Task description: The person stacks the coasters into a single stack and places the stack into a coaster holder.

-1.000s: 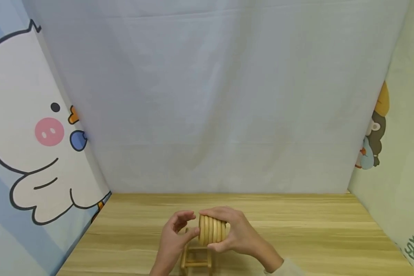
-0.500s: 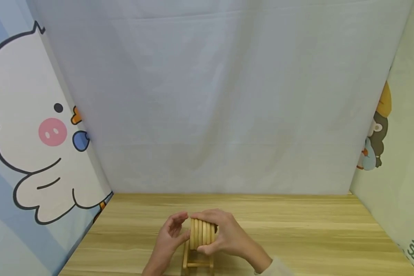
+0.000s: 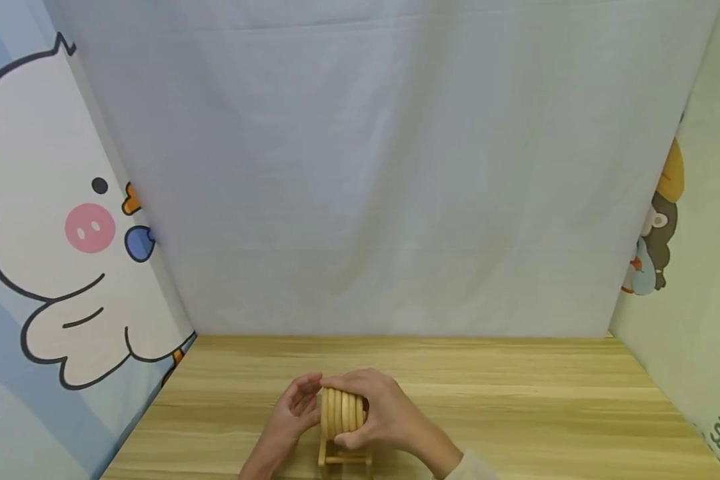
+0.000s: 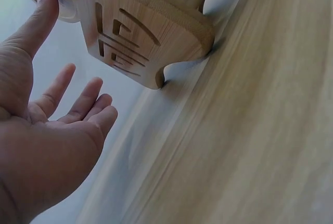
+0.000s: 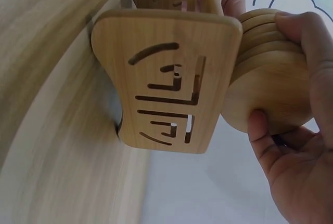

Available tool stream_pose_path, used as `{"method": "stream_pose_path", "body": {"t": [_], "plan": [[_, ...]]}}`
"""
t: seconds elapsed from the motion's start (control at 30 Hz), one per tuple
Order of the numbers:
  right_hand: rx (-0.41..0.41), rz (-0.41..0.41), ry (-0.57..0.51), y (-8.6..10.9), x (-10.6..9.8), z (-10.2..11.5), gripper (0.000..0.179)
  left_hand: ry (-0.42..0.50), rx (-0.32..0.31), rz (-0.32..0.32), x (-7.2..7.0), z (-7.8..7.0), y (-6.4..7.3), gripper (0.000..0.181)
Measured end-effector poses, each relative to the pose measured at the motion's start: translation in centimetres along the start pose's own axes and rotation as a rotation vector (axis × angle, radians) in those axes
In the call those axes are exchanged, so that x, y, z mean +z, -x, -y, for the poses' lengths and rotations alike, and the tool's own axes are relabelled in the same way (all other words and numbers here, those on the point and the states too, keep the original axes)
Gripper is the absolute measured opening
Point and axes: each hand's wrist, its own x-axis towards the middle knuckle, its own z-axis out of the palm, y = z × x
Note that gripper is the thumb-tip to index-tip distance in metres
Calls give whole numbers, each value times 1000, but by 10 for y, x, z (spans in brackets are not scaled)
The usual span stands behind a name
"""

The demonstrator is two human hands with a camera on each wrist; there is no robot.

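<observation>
In the head view, my right hand grips a stack of round wooden coasters, thumb on the near side and fingers over the far side. The discs stand on edge, side by side, at the top of a wooden holder with slotted end panels. Its front bar shows just below the stack. At the stack's left end, my left hand touches the outer disc with its thumb. The other fingers are loosely extended, holding nothing, as the left wrist view shows beside the holder's end panel.
A wood-grain table carries the holder near its front. Behind it hangs a pale grey cloth. Printed panels flank the table, one with a white cartoon bird on the left, one pale green on the right.
The coaster stack, in my right hand, has moved left and slightly down over the holder. My left hand has shifted left and slightly down beside it.
</observation>
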Motion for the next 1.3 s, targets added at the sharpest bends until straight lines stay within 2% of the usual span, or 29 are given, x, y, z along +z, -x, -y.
{"method": "stream_pose_path", "body": {"t": [0.27, 0.47, 0.63, 0.9, 1.03, 1.3], "plan": [[32, 1, 58, -1, 4, 6, 79, 43, -30, 17, -5, 2, 1, 70], [47, -1, 108, -1, 4, 11, 80, 61, -31, 28, -5, 5, 0, 71], [54, 1, 129, -1, 3, 13, 78, 69, -60, 26, -4, 5, 1, 73], [93, 35, 94, -4, 4, 11, 76, 75, -85, 30, -5, 4, 2, 72], [125, 51, 37, -3, 4, 8, 74, 87, -89, 47, -6, 7, 1, 72], [154, 49, -30, 3, 9, -1, 75, 52, -41, 121, -8, 10, 2, 62]]}}
